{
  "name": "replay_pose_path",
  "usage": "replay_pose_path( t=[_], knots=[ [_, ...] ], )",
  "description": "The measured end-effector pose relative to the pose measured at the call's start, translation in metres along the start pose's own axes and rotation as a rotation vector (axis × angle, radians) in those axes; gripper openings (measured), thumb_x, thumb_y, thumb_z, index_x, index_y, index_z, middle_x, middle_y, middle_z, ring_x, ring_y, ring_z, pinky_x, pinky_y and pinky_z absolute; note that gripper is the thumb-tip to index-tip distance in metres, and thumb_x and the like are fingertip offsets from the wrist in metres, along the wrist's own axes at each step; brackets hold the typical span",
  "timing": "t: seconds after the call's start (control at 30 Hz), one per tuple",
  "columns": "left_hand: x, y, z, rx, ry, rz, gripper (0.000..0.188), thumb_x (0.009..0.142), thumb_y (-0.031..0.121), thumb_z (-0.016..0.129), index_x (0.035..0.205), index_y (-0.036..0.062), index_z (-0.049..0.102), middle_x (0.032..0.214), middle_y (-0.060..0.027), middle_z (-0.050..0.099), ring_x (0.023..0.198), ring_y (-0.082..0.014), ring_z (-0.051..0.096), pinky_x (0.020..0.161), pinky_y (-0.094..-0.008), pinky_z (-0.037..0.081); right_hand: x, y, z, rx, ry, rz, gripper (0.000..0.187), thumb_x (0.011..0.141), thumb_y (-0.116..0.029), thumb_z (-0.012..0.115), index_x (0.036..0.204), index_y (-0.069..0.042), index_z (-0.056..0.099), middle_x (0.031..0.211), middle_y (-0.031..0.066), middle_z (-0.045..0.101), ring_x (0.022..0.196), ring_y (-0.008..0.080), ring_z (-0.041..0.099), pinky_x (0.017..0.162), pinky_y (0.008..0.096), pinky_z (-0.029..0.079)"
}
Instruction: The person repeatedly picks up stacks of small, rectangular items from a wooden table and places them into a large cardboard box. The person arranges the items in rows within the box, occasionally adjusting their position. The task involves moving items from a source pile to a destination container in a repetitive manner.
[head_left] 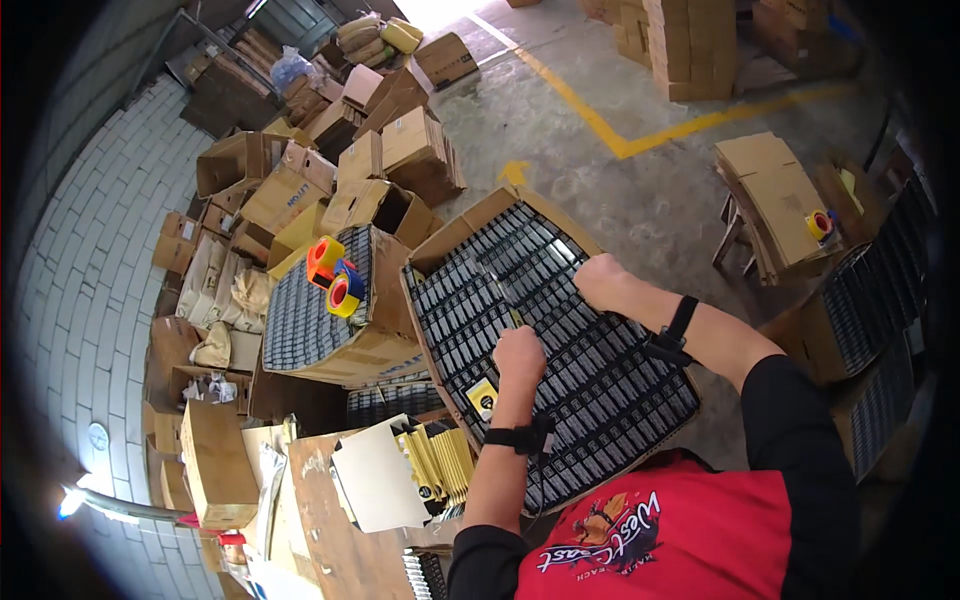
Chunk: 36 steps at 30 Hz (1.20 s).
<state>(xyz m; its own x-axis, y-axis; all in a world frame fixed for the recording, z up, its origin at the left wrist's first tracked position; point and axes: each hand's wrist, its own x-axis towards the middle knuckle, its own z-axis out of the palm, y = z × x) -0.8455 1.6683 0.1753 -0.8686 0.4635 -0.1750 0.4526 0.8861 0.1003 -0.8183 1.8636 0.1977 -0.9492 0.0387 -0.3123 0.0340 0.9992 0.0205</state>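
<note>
A large cardboard box stands in front of me, packed with rows of small black pieces with grey faces. Over the middle of these rows my left hand is closed, with a bit of yellow showing at its fingertips. What it grips is too small to name. My right hand is curled at the box's right side, low over the rows; its fingers hide whatever they hold. A yellow card with a black mark lies on the rows beside my left wrist.
Left of the box, a second filled carton carries orange and yellow tape rolls. A wooden table holds a stack of yellow packets. Piled cartons line the wall. Flattened cardboard with another tape roll stands at right.
</note>
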Motion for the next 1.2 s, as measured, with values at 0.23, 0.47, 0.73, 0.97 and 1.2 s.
replay_pose_path(
  t=[0.23,0.47,0.73,0.97,1.2],
  knots=[
    [-0.005,0.011,0.003,-0.175,0.056,-0.120,0.025,0.082,0.021,0.051,0.097,0.0039,0.063,0.096,-0.0219,0.059,0.086,-0.0378,0.061,0.076,-0.0427,0.050,-0.021,0.005,0.012,0.544,0.056,0.182,0.029,0.078,-0.011,0.046,0.101,0.000,0.060,0.097,0.0213,0.063,0.093,0.0360,0.061,0.080,0.0436,0.048],
    [-0.021,0.004,0.005,-0.537,0.192,-0.162,0.030,0.082,0.022,0.056,0.108,0.0086,0.059,0.100,-0.0168,0.055,0.092,-0.0365,0.056,0.079,-0.0417,0.046,-0.039,0.003,0.013,0.739,0.288,0.195,0.037,0.079,-0.007,0.048,0.114,0.002,0.050,0.097,0.0259,0.060,0.095,0.0399,0.057,0.083,0.0445,0.045],
    [-0.030,0.027,-0.024,-1.260,0.584,-0.017,0.037,0.079,0.003,0.062,0.113,-0.0005,0.048,0.078,-0.0004,0.040,0.069,-0.0097,0.037,0.062,-0.0227,0.036,-0.051,0.008,0.033,1.209,0.784,0.250,0.042,0.077,-0.005,0.061,0.116,0.003,0.049,0.103,0.0216,0.061,0.092,0.0303,0.060,0.081,0.0376,0.045],
    [-0.106,-0.021,-0.048,-1.338,0.866,-0.160,0.037,0.078,0.015,0.066,0.109,0.0003,0.052,0.083,-0.0006,0.045,0.075,-0.0108,0.042,0.068,-0.0248,0.039,-0.106,-0.067,-0.047,1.036,0.866,-0.106,0.045,0.078,-0.011,0.066,0.117,0.006,0.051,0.105,0.0109,0.055,0.101,0.0203,0.053,0.090,0.0295,0.039],
    [-0.302,-0.200,-0.024,-1.163,1.039,-0.545,0.035,0.085,0.018,0.059,0.114,-0.0028,0.056,0.103,-0.0119,0.054,0.098,-0.0200,0.051,0.087,-0.0289,0.040,-0.146,-0.286,-0.029,0.925,0.361,-0.547,0.068,0.075,-0.012,0.066,0.132,0.008,0.035,0.127,0.0216,0.048,0.119,0.0287,0.046,0.101,0.0329,0.033]
  ],
)
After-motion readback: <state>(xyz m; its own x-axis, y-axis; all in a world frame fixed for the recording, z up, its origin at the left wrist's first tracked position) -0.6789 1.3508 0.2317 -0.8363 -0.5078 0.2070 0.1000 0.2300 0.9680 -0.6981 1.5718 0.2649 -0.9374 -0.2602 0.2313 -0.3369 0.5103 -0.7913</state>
